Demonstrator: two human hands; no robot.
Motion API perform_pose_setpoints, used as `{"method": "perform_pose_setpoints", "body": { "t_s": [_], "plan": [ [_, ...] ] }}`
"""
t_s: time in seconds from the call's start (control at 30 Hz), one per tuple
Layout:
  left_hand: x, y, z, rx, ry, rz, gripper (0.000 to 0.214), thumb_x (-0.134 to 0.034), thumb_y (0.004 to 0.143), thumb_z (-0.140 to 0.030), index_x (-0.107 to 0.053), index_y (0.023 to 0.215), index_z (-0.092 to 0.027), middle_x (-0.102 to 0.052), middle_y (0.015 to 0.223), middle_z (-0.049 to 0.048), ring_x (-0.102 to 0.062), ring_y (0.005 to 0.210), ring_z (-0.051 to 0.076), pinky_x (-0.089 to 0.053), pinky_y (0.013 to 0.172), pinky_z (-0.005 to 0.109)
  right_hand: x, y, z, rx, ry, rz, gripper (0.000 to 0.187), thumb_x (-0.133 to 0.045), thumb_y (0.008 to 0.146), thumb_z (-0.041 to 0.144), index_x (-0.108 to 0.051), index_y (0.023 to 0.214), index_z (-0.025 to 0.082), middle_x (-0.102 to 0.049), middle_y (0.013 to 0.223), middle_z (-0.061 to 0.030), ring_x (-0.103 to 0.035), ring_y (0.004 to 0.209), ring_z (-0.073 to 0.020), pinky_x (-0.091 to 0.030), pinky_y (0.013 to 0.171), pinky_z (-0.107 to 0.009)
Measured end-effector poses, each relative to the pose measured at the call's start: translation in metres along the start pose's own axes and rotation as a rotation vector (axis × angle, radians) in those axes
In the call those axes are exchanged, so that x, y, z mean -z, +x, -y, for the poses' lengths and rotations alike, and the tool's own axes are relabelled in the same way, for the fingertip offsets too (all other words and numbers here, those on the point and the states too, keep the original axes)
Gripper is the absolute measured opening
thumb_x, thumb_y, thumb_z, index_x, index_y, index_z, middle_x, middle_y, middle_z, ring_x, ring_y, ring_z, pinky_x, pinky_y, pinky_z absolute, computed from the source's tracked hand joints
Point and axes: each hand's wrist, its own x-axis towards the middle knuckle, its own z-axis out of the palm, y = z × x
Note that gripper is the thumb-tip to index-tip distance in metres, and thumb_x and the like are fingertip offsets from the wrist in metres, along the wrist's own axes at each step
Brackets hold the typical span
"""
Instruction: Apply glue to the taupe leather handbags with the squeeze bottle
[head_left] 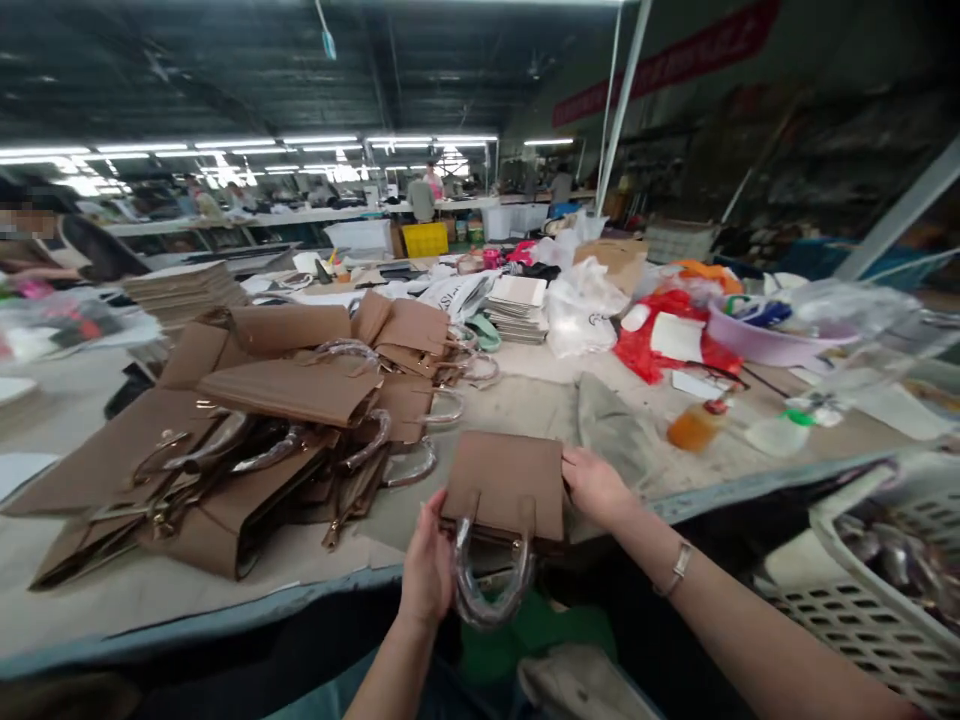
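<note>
A small brown handbag (pixel 504 478) is held between my two hands at the table's front edge. Its plastic-wrapped handle (pixel 491 605) hangs toward me. My left hand (pixel 433 560) grips the bag's left side near the handle, fingers partly behind it. At the right side, my right hand (pixel 596 485) holds the bag by its edge, with some fingers hidden. Just left of it lies a heap of similar brown handbags (pixel 292 390), several with wrapped handles and metal fittings.
A bottle of orange liquid (pixel 694 428) and a clear bottle with a green cap (pixel 784 432) stand to the right. Behind are a red plastic bag (pixel 652 345), a purple basin (pixel 780 335) and stacked sheets (pixel 517 305). A white slotted basket (pixel 862 600) is lower right. A co-worker (pixel 67 240) leans in from the left.
</note>
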Motion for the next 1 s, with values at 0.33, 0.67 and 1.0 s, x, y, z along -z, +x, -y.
{"method": "perform_pose_setpoints", "body": {
  "t_s": [0.33, 0.67, 1.0],
  "plan": [
    [0.039, -0.037, -0.002, -0.089, 0.562, -0.267, 0.069, -0.079, 0.069, -0.055, -0.059, 0.121, -0.015, -0.060, 0.130, 0.0162, -0.056, 0.121, 0.030, -0.047, 0.095, 0.037, -0.029, -0.055, 0.025, -0.256, 0.313, -0.038, 0.051, -0.045, 0.086, 0.011, -0.048, 0.138, 0.010, -0.062, 0.122, -0.0141, -0.064, 0.099, -0.0194, -0.051, 0.090, -0.029],
    [0.016, -0.072, -0.025, -0.339, 1.092, 0.064, 0.033, -0.070, 0.082, -0.044, -0.076, 0.101, -0.017, -0.069, 0.100, 0.0097, -0.062, 0.097, 0.024, -0.049, 0.087, 0.031, -0.032, -0.091, 0.072, -0.132, 0.398, -0.204, 0.069, -0.061, 0.084, 0.024, -0.040, 0.150, 0.018, -0.047, 0.138, -0.0180, -0.046, 0.127, -0.0318, -0.041, 0.108, -0.047],
    [-0.003, -0.074, -0.002, -0.212, 0.755, 0.040, 0.065, -0.075, 0.080, -0.035, -0.055, 0.138, -0.016, -0.071, 0.116, 0.0117, -0.067, 0.104, 0.024, -0.052, 0.096, 0.035, 0.009, -0.071, 0.089, -0.149, 0.174, 0.005, 0.061, -0.061, 0.086, 0.057, -0.058, 0.135, 0.022, -0.062, 0.116, -0.0177, -0.063, 0.103, -0.0328, -0.051, 0.085, -0.041]
  ]
}}
